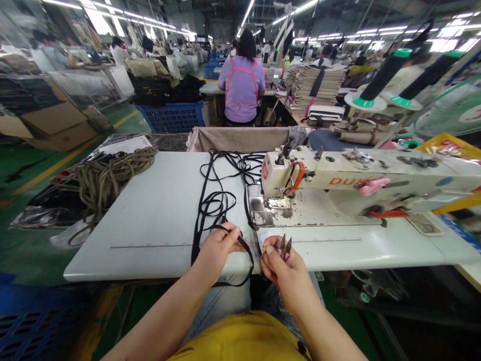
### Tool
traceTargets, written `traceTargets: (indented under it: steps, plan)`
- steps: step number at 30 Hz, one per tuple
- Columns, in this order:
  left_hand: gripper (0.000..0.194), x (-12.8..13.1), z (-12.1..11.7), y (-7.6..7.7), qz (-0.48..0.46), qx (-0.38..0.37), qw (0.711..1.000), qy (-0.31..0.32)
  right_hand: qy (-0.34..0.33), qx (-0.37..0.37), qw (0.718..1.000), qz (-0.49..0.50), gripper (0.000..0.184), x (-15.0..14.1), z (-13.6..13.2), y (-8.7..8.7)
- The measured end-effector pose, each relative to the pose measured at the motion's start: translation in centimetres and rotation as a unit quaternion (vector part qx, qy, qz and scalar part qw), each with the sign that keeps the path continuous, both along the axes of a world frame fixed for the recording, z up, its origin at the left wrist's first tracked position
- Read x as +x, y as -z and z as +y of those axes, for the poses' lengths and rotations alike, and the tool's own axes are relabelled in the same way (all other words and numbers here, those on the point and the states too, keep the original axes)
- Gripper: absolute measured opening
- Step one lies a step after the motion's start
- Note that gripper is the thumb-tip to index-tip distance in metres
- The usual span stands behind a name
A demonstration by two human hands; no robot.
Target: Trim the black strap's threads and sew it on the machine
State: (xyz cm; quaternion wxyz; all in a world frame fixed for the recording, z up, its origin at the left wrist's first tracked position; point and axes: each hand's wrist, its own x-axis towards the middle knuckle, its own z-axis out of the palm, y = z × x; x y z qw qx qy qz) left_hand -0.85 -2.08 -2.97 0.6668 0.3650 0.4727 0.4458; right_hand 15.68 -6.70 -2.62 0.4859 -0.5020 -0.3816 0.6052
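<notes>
My left hand (221,247) is closed on a narrow black strap (245,246), which loops down past the table's front edge. More of the black strap lies in loose coils on the white table (158,200). Thread snips (285,245) sit in my right hand (281,265), their two blades pointing up and apart. That hand's thumb and forefinger are pinched close to another stretch of strap running down from the machine. Just beyond my right hand stands the sewing machine (323,180), its needle area beside the strap.
At the left, a bundle of olive cord (112,173) lies on dark plastic-wrapped goods. A fabric-lined bin (240,138) stands behind the table. Farther back are a blue crate (171,115) and a seated person in purple (242,90). Black thread cones (387,75) rise at the right.
</notes>
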Motion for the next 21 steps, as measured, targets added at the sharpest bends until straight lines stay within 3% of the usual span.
traceTargets:
  steps: [4, 7, 9, 13, 17, 21]
  plan:
    - [0.043, 0.0, 0.0, -0.4, 0.039, -0.003, 0.999, 0.039, -0.055, 0.069, 0.975, -0.205, 0.021, 0.7, 0.3, -0.4]
    - [0.035, -0.3, -0.1, -0.5, 0.170, 0.055, 0.983, 0.047, -0.110, 0.136, 0.930, -0.322, 0.015, 0.9, 0.4, -0.7]
    - [0.034, -0.6, 0.0, -0.3, 0.233, 0.091, 0.967, 0.053, -0.135, 0.159, 0.916, -0.343, 0.019, 0.9, 0.4, -0.7]
    - [0.034, -0.8, 0.2, 0.9, 0.247, 0.087, 0.963, 0.070, -0.129, 0.189, 0.936, -0.267, 0.021, 1.1, 0.5, -0.3]
    - [0.033, -0.2, -0.1, 1.8, 0.200, 0.073, 0.972, 0.101, -0.123, 0.203, 0.959, -0.152, 0.019, 1.0, 1.1, 0.0]
    - [0.035, 0.3, -0.2, 2.3, 0.194, 0.084, 0.972, 0.099, -0.155, 0.061, 0.986, 0.020, 0.023, 0.2, 1.2, 0.9]
